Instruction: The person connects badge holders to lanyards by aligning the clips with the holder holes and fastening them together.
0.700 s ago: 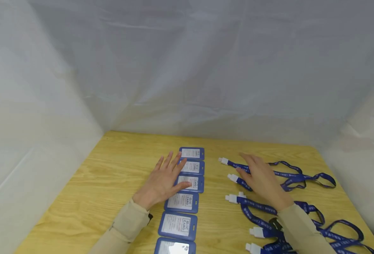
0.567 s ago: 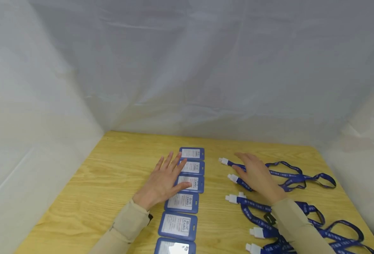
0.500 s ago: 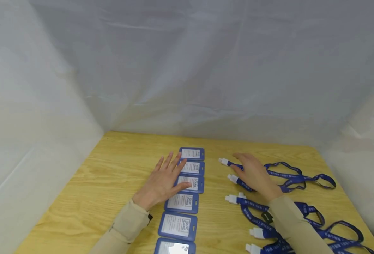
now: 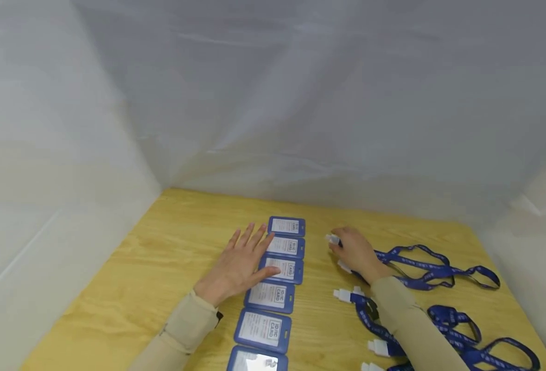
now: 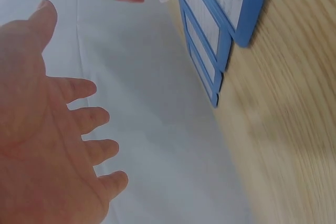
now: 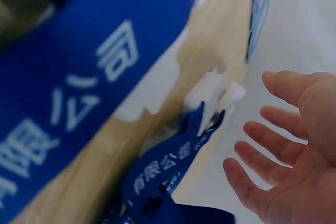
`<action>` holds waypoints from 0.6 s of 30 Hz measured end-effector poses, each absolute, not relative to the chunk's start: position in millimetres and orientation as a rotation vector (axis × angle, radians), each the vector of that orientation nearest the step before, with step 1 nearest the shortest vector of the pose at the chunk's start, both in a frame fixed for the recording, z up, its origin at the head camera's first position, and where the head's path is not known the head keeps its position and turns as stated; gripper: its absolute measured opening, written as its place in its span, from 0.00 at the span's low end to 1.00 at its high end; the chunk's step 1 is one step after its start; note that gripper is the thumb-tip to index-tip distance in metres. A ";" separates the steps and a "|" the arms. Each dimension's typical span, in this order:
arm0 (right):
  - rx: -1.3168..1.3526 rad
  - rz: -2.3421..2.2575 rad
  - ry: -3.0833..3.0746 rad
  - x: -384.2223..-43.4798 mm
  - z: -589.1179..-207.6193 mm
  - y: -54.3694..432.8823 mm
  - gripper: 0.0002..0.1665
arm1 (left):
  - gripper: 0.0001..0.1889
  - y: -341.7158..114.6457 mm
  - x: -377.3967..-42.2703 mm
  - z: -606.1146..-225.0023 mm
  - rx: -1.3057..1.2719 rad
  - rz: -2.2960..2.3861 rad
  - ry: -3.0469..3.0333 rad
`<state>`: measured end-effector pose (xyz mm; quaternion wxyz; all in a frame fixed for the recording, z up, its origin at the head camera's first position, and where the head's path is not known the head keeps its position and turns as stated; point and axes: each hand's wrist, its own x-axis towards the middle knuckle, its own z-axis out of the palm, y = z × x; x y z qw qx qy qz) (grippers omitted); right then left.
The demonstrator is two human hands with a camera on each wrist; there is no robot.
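My left hand (image 4: 234,267), fingers spread and straight, hovers over the left side of a column of blue ID card holders (image 4: 269,296). Its palm (image 5: 42,135) holds nothing in the left wrist view, well apart from the holders (image 5: 251,11). At the far right, my right hand (image 4: 357,255) is at the white clip (image 4: 332,239) of the farthest blue lanyard (image 4: 428,266), partly covering the strap. In the right wrist view that hand (image 6: 286,153) has loosely bent fingers with a gap between them and the nearby white clips (image 6: 206,92). A second clip (image 4: 344,266) lies just below it.
More blue lanyards (image 4: 456,330) with white clips (image 4: 378,348) lie tangled at the near right, partly under the right sleeve (image 4: 409,322). Pale sheeting (image 4: 273,103) walls in the wooden table (image 4: 161,268) at the back and sides.
My right hand has moved left and down to the farthest lanyard's clip, its fingers drawing closer together. The left hand stays put. The head view has shifted slightly.
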<state>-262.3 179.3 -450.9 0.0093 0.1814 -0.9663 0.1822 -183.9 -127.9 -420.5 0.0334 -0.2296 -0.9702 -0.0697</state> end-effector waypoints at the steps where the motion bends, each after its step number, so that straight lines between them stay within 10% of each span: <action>1: 0.567 0.561 -3.021 -263.9 -453.3 179.4 0.28 | 0.44 -129.2 -184.0 -420.8 -0.701 -0.212 -2.983; 18: 0.469 0.563 -3.021 -279.4 -482.6 191.9 0.18 | 0.44 -142.4 -190.6 -433.1 -0.683 -0.224 -2.971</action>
